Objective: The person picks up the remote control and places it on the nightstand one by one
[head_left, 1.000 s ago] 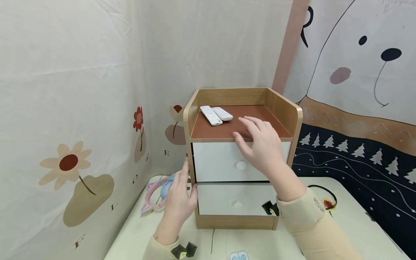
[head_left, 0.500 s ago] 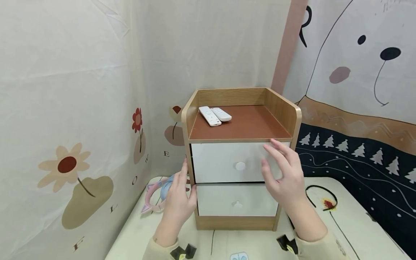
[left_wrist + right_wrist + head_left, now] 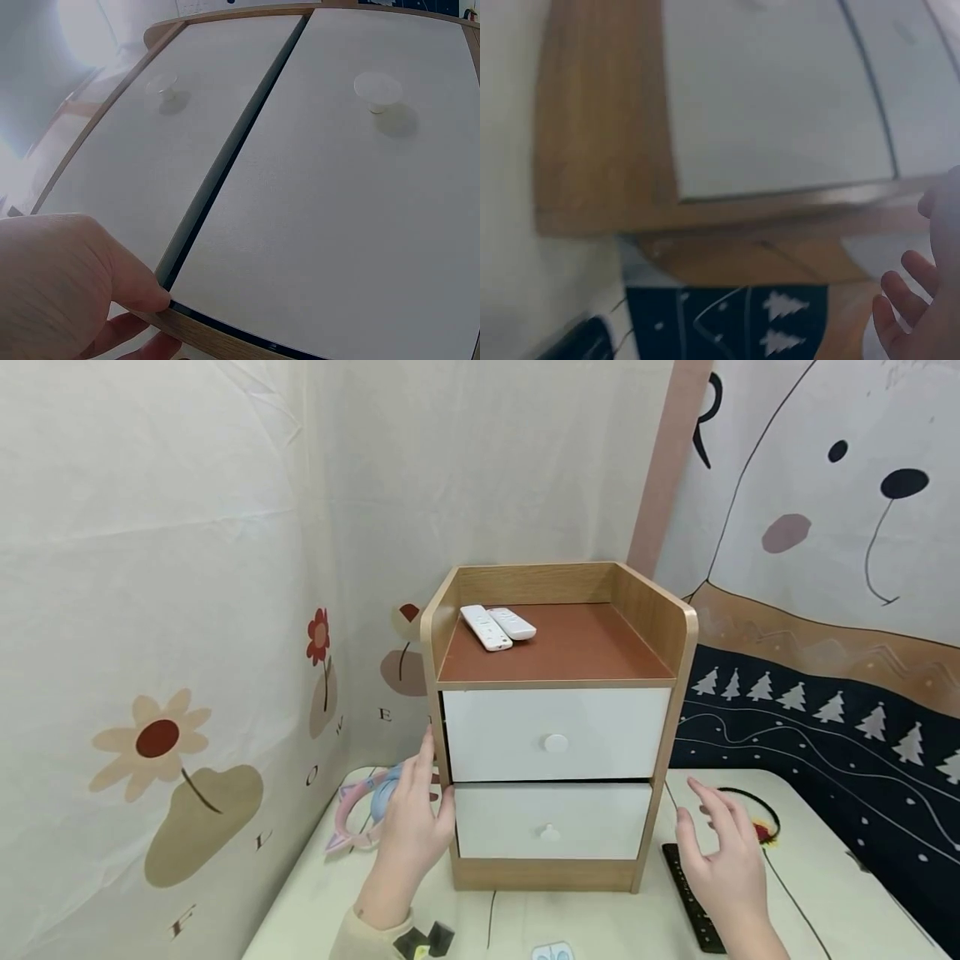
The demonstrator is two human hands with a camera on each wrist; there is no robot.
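A small wooden cabinet (image 3: pixel 543 874) with two white drawers, an upper drawer (image 3: pixel 495 739) and a lower drawer (image 3: pixel 498 822), stands ahead; both look closed. My left hand (image 3: pixel 411 827) rests on its left side with straight fingers. In the left wrist view the thumb (image 3: pixel 142 289) touches the front edge near the gap between the drawers. My right hand (image 3: pixel 723 868) hovers right of the cabinet, fingers loosely bent and holding nothing, partly over a black keyboard (image 3: pixel 686 893). In the right wrist view its fingers (image 3: pixel 904 300) are apart from the cabinet.
Two white remotes, a longer remote (image 3: pixel 486 628) and a shorter remote (image 3: pixel 513 624), lie on the brown top. Pink-and-blue headphones (image 3: pixel 352 814) lie left. A black hoop (image 3: pixel 772 810) with a flower lies right. A white case (image 3: pixel 553 952) sits in front.
My right hand has moved from above the cabinet's front top edge, down and right past the drawers, to beside the cabinet. The keyboard has come into view. My left hand stays in place.
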